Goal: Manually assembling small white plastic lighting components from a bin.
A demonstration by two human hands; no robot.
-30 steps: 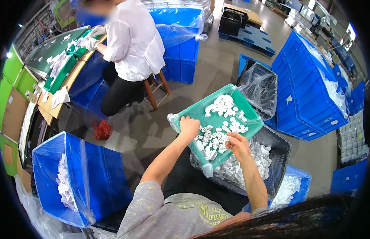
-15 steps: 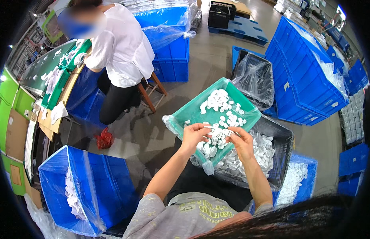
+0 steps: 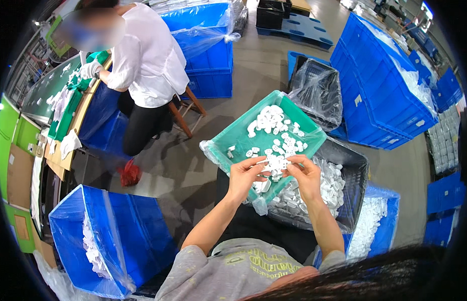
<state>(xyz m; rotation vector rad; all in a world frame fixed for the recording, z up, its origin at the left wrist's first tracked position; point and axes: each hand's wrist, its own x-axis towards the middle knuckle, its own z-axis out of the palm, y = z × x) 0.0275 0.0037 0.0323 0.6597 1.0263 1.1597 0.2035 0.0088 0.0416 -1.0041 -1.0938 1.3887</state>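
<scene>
Nearest you, each grip is narrow: your left hand (image 3: pixel 241 178) and right hand (image 3: pixel 306 176) pinch with thumb and fingertips at a small white part (image 3: pixel 276 163), held over the green tray (image 3: pixel 314 133). Against the similar parts (image 3: pixel 289 145) lying loose below, it is hard to tell whether you share one piece or have one in each hand. The step in hand looks like working a piece between your fingers; the next move seems to call for a light, steady pinch from both sides. Just beyond the tray's right side is a black crate (image 3: pixel 355 190) of white pieces (image 3: pixel 330 190). Farther off, a co-worker (image 3: pixel 153 55) in a white top sits at a tabletop (image 3: pixel 52 83).
</scene>
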